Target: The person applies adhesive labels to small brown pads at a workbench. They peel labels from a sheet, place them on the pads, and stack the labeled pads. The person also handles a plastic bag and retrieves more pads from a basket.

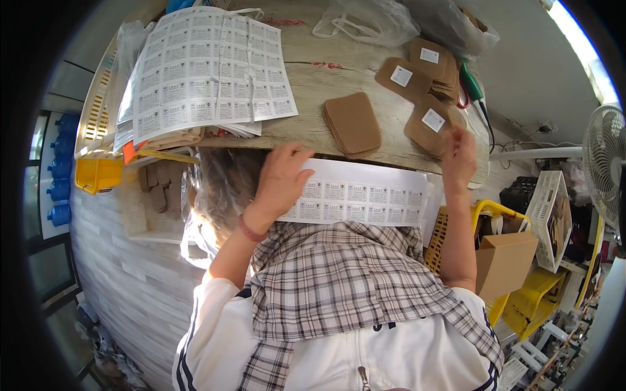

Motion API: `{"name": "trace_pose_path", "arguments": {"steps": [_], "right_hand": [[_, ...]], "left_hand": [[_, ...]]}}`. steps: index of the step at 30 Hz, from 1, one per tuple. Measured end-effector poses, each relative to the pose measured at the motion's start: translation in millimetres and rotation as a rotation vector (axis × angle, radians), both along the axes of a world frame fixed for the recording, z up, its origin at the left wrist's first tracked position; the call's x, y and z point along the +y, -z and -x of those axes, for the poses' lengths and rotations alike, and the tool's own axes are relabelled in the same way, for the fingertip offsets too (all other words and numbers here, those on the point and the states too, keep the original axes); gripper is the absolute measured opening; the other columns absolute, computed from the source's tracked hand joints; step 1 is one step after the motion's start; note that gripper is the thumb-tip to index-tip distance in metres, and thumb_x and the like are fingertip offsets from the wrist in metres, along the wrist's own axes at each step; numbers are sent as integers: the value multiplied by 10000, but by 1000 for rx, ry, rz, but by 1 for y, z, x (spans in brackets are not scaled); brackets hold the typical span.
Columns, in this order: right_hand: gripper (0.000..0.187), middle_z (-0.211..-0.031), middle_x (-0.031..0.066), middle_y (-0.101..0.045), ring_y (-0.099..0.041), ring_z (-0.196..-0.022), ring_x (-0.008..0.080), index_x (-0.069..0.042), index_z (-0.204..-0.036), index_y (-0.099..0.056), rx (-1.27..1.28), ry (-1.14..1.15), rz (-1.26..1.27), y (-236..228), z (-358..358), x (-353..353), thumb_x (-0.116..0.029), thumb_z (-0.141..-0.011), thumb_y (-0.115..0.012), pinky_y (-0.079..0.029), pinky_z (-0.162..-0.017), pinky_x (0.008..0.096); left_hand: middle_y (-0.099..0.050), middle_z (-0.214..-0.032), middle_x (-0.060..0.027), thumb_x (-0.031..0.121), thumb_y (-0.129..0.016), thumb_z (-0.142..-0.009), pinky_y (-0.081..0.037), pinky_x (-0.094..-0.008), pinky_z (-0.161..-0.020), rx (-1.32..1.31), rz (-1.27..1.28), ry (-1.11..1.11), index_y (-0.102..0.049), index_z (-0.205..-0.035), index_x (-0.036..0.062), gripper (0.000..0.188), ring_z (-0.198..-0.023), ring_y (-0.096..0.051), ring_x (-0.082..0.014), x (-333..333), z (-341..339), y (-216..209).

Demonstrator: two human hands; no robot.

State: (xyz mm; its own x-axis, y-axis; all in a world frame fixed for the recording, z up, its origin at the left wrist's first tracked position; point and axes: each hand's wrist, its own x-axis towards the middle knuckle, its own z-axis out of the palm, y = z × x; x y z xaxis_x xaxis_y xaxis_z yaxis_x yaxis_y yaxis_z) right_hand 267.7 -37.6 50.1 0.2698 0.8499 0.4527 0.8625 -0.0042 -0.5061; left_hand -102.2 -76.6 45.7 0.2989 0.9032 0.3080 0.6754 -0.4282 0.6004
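A white sheet of printed labels lies across my lap at the table's edge. My left hand is over its upper left corner, thumb and fingers apart, holding nothing visible. At the table's front right, my right hand has its fingers curled together beside a brown textured pad with a white label. Whatever is between those fingers is hidden. Behind it are another labelled pad and a stack of labelled pads. A stack of unlabelled brown pads stands between my hands, near the front edge.
More label sheets pile up at the table's left, over a cream basket. Clear plastic bags lie at the back. A green-handled tool with a black cord lies right. Yellow crates, a cardboard box and a fan stand right.
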Motion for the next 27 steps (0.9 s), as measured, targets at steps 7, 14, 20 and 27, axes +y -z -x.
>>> {"name": "trace_pose_path", "arguments": {"steps": [7, 14, 20, 27], "right_hand": [[221, -947, 30, -643, -632, -853, 130, -28, -1068, -590, 590, -32, 405, 52, -4, -107, -64, -898, -727, -513, -766, 262], [338, -1091, 22, -662, -617, -930, 94, -6, -1192, -659, 1115, -271, 451, 45, -4, -110, 40, -864, -723, -507, -830, 228], [417, -1127, 26, -663, -619, -976, 108, -16, -1232, -685, 1125, -336, 508, 25, 8, -98, 48, -826, -758, -509, -852, 233], [292, -927, 6, -628, -572, -831, 104, -56, -1073, -749, 717, -395, 419, 16, 11, -87, -19, -789, -808, -479, -739, 242]], "left_hand": [[-607, -916, -30, 2, -701, -859, -492, -260, -708, -504, 448, -407, -587, -995, 43, 182, -791, -565, -108, -30, 40, 25], [-679, -924, -23, -89, -669, -819, -501, -237, -784, -896, 765, -222, -676, -1056, 0, 253, -857, -612, -88, -26, 54, 27], [-711, -1105, -74, -109, -655, -828, -529, -254, -879, -881, 851, -165, -671, -1210, -6, 396, -981, -663, -133, -32, 61, 14], [-724, -1052, -73, -98, -650, -835, -534, -254, -851, -779, 811, -248, -688, -1199, -5, 377, -941, -666, -126, -36, 64, -6]]}}
